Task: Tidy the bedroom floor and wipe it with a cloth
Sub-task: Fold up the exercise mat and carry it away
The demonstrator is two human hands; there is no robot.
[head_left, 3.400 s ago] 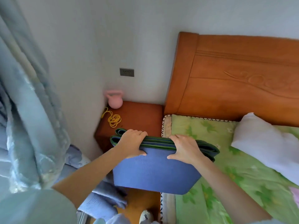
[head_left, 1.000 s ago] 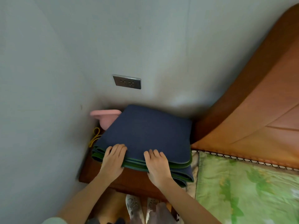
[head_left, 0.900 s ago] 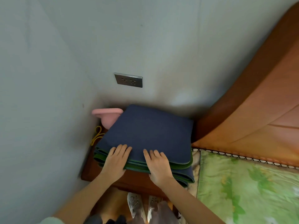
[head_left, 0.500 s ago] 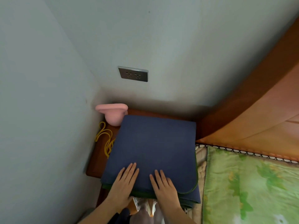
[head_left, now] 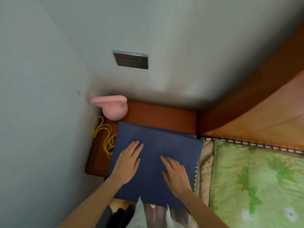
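Both palms are down flat now on the folded blue mat (head_left: 158,155), and that is the change worth calling: moments ago the fingers were curled over its near edge, carrying it in, and now they lie straight and spread on top. The left hand (head_left: 127,163) presses the left half, the right hand (head_left: 176,174) the right half, neither one gripping anything.

The mat itself has slid forward and settled. It lies on the wooden nightstand (head_left: 158,116), its far edge well short of the wall, leaving a strip of bare wood showing, while its near edge overhangs the front toward the person. Its right side reaches the edge of the green bedding (head_left: 256,178). The pink kettlebell (head_left: 113,107) stands in the back left corner, just beyond the mat's far left corner, and the yellow cord (head_left: 105,137) lies coiled beside the mat's left edge, partly tucked under it by the look of things.

My read: the mat is off the floor and stowed, so this bit of tidying is about done. The hands seem to be flattening the layers so the stack stays put. The overhang is the risk; a springy folded mat could creep or tip off the front once released. The wiping has yet to begin.
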